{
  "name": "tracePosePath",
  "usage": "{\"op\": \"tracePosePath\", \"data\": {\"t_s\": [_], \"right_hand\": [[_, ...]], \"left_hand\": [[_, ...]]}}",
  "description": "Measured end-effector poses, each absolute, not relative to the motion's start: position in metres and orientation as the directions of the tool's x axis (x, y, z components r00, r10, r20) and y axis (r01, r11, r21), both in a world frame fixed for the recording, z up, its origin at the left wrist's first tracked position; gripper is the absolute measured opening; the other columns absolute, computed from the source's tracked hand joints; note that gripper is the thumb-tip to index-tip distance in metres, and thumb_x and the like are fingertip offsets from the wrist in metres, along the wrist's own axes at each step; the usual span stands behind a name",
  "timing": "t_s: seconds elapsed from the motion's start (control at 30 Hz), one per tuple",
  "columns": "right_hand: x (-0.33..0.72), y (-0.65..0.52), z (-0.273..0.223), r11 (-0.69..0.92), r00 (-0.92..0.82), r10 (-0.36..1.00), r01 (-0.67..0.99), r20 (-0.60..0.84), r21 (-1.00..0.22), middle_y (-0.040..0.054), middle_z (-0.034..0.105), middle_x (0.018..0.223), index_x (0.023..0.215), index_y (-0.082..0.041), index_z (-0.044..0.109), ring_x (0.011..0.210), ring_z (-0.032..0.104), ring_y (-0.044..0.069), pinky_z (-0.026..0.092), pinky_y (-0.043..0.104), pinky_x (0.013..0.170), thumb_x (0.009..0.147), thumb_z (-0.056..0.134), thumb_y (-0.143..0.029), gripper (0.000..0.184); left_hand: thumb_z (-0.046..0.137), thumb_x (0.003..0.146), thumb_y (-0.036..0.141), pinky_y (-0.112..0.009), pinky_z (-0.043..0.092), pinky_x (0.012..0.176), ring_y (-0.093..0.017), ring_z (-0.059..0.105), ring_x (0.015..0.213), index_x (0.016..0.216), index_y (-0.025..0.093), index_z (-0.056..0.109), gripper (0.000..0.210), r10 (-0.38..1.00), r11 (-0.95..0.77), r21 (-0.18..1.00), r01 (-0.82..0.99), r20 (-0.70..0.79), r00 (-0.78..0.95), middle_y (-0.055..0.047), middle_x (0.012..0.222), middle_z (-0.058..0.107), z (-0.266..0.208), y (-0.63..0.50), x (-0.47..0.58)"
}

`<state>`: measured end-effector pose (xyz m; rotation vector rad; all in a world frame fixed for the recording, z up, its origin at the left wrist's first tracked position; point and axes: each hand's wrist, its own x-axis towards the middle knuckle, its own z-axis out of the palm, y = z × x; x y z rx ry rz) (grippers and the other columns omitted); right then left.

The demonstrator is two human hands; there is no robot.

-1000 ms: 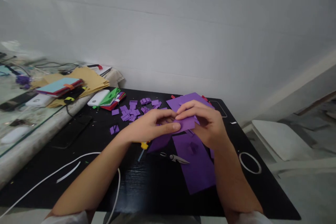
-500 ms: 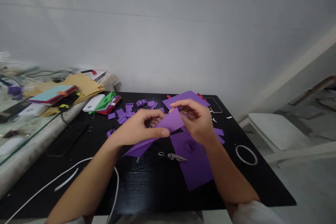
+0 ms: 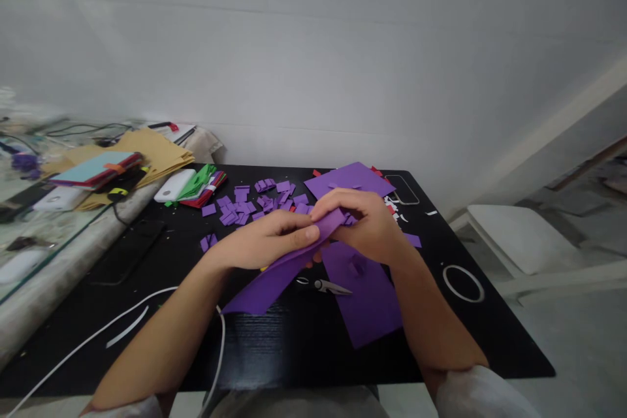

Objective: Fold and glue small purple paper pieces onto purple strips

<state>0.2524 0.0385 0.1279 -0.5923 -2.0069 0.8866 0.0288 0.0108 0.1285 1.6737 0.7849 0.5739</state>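
Observation:
Between my hands is a folded strip of purple paper point(image 3: 279, 277), held above the black table and slanting down toward the left. My left hand point(image 3: 274, 238) is closed on it, the thumb pressed on top near the fold. My right hand point(image 3: 360, 222) pinches the upper right end, its fingertips close to my left thumb. Beneath them, scissors point(image 3: 330, 287) lie with their blades over a larger purple sheet point(image 3: 367, 313). A small curled purple piece point(image 3: 357, 266) rests on that sheet. The fingers under the strip are partly hidden.
Several small purple paper pieces point(image 3: 240, 209) are scattered behind my hands. Another purple sheet point(image 3: 350, 177) lies at the back. Green and red papers point(image 3: 200, 186) sit at the back left. A white cable point(image 3: 98, 334) crosses the front left; a white chair point(image 3: 524, 235) stands right.
My right hand has come in closer to my left thumb, and the strip's raised right end is now folded down narrower between the fingers. The view has shifted slightly.

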Motion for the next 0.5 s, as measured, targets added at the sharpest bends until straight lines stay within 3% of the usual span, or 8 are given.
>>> {"op": "tracePosePath", "data": {"t_s": [0.17,0.33,0.5], "right_hand": [[0.261,0.042,0.132,0.584,-0.575,0.700,0.120,0.423,-0.803,-0.0013,0.078,0.082,0.087,-0.023,0.079,0.071,0.072,0.015,0.055,0.027,0.067,0.085,0.080,-0.014,0.009],[0.266,0.043,0.132,0.599,-0.593,0.698,0.177,0.401,-0.781,-0.0023,0.080,0.082,0.089,-0.024,0.081,0.075,0.072,0.015,0.054,0.026,0.071,0.088,0.077,-0.014,0.011],[0.267,0.042,0.135,0.576,-0.518,0.758,0.246,0.396,-0.780,-0.0002,0.080,0.092,0.102,-0.024,0.081,0.075,0.070,0.014,0.052,0.026,0.065,0.097,0.069,-0.022,0.013]], "left_hand": [[0.054,0.098,0.070,-0.031,0.060,0.080,-0.021,0.075,0.087,0.103,0.018,0.075,0.057,0.697,-0.121,0.973,0.198,-0.059,0.715,-0.009,0.100,0.078,0.126,0.012,0.028],[0.073,0.092,0.057,-0.027,0.058,0.071,-0.017,0.071,0.076,0.112,0.019,0.073,0.043,0.664,-0.090,0.972,0.215,-0.102,0.741,-0.006,0.094,0.076,0.125,0.015,0.029],[0.073,0.093,0.052,-0.022,0.051,0.055,-0.011,0.063,0.058,0.096,0.018,0.068,0.035,0.745,-0.057,0.961,0.271,-0.140,0.653,0.002,0.077,0.066,0.124,0.014,0.033]]}}
